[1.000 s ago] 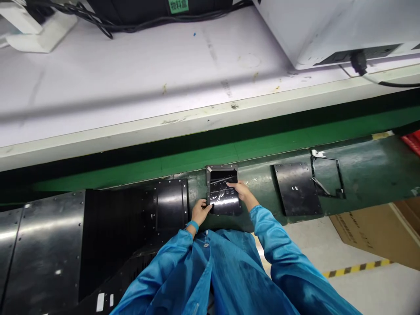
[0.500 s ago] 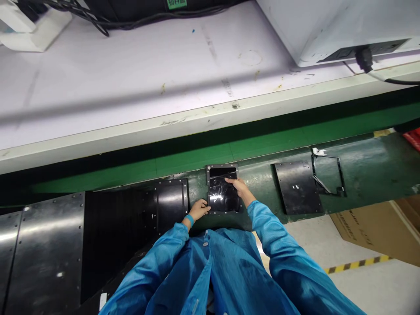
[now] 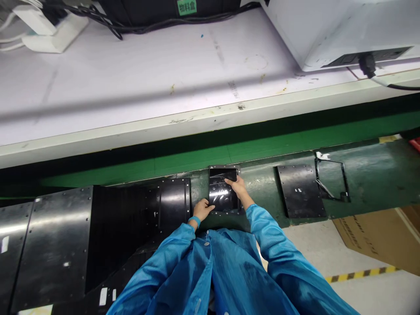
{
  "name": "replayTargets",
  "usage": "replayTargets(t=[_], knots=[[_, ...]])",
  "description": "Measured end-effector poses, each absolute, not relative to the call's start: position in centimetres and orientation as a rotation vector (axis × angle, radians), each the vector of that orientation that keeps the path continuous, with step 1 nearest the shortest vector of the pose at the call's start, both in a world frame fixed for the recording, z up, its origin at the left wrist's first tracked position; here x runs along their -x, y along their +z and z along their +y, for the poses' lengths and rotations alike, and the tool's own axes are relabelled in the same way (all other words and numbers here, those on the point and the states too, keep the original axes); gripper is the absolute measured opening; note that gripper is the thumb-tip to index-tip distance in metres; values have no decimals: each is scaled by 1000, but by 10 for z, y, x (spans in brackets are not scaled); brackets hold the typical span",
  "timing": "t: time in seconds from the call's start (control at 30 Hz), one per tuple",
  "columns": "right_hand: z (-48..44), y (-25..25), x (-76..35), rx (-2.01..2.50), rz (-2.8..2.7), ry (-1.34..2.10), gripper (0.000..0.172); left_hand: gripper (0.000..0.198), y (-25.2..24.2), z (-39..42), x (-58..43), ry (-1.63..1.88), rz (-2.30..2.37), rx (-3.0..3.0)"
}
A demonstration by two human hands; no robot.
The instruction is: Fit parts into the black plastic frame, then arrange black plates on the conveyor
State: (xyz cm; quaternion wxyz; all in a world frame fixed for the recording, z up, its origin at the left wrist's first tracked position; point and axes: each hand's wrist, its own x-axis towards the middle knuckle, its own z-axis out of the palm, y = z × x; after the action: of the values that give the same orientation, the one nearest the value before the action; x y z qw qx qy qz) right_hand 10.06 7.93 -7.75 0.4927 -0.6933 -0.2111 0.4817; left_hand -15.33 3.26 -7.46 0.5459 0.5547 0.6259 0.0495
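Observation:
A small black frame [image 3: 225,167] with dots along its rim lies on the dark green bench. Over it lies a glossy black panel [image 3: 221,197] that reflects lights. My right hand [image 3: 239,187] grips the panel's right side, thumb or finger stretched across its glossy face. At the frame's lower left corner, my left hand [image 3: 201,209] holds the edge with its fingers bent. What the fingertips press on there is partly hidden.
Large black plates [image 3: 59,245] lie to the left; another black plate [image 3: 300,190] and a thin black bracket [image 3: 344,175] lie right. Beyond is a white shelf [image 3: 147,78] with a white machine [image 3: 348,35]. A cardboard box [image 3: 377,238] stands lower right.
The glossy panel has straightened and lines up more closely with the frame's left side. Both hands keep their places on the parts. The camera view has shifted slightly.

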Motion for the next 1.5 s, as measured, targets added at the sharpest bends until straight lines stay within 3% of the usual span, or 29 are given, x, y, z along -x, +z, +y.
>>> replayTargets(t=[0.53, 0.63, 0.77, 0.87, 1.03, 1.33, 1.5], knots=[[78, -79, -116, 1779, -593, 1077, 47, 26, -64, 31, 148, 14, 1560, -1522], [77, -74, -110, 1957, -654, 955, 51, 26, -63, 31, 147, -7, 1566, -1546], [64, -64, -105, 2181, -918, 673, 69, 26, -62, 31, 147, -19, 1574, -1561], [35, -62, -106, 2262, -1027, 532, 69, 27, -62, 29, 147, -34, 1573, -1565], [-30, -70, -98, 2378, -894, 683, 61, 31, -65, 26, 147, -86, 1534, -1587], [-97, -76, -68, 2084, -783, 868, 54, 28, -52, -15, 182, -278, 1486, -1648], [-127, -79, -63, 2326, -1014, 938, 47, 33, -45, -33, 197, -439, 1484, -1662]])
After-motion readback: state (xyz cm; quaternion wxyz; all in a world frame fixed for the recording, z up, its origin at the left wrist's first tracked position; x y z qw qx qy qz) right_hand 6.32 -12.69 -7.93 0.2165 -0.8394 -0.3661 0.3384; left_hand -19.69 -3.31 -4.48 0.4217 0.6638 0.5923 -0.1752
